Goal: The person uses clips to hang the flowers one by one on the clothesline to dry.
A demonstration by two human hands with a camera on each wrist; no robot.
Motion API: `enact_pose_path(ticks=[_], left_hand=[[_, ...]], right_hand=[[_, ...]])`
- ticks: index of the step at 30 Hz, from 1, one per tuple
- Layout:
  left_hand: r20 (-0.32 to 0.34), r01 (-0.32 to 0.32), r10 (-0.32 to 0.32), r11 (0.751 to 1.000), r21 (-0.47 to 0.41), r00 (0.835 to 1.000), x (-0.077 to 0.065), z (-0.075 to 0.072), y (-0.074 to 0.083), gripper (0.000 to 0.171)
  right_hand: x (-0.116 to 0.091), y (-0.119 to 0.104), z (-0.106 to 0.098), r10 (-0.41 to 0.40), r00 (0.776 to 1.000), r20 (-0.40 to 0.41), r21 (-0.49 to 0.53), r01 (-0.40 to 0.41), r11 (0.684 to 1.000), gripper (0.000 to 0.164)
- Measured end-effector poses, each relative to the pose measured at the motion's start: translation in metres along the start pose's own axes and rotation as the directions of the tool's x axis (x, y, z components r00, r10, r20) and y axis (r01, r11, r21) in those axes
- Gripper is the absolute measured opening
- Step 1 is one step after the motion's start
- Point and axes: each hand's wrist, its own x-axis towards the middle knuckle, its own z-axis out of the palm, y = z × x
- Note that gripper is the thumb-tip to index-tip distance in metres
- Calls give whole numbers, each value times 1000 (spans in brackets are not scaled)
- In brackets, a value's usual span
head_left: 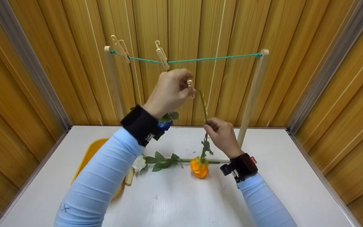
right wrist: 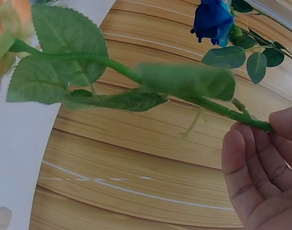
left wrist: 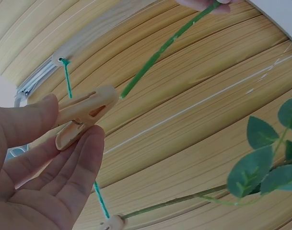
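3 tan clothespins (head_left: 162,57) show; 2 sit on the turquoise cord (head_left: 213,58), and the left hand (head_left: 170,91) pinches 1 near a stem tip; 3 roses show, 1 blue rose (right wrist: 213,21), 1 white rose (head_left: 139,164), 1 orange rose (head_left: 199,167); the right hand (head_left: 221,134) pinches the orange rose's green, leafy stem (left wrist: 157,53), its ruffled bloom hanging over the table (head_left: 295,176).

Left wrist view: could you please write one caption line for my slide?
The left hand pinches a beige plastic clothespin near the tip of a slender green flower stem.
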Motion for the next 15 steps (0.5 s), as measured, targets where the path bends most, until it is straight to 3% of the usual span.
enact_pose_path(ticks=[7,15], left_hand=[[14,-4,4,1000,18,1000,30,-10,19,20],[-13,15,-15,998,58,1000,57,-13,19,23]], right_hand=[[14,0,-2,1,1000,-8,12,-1,1000,7],[31,-6,-2,4,999,-43,57,-1,998,8]])
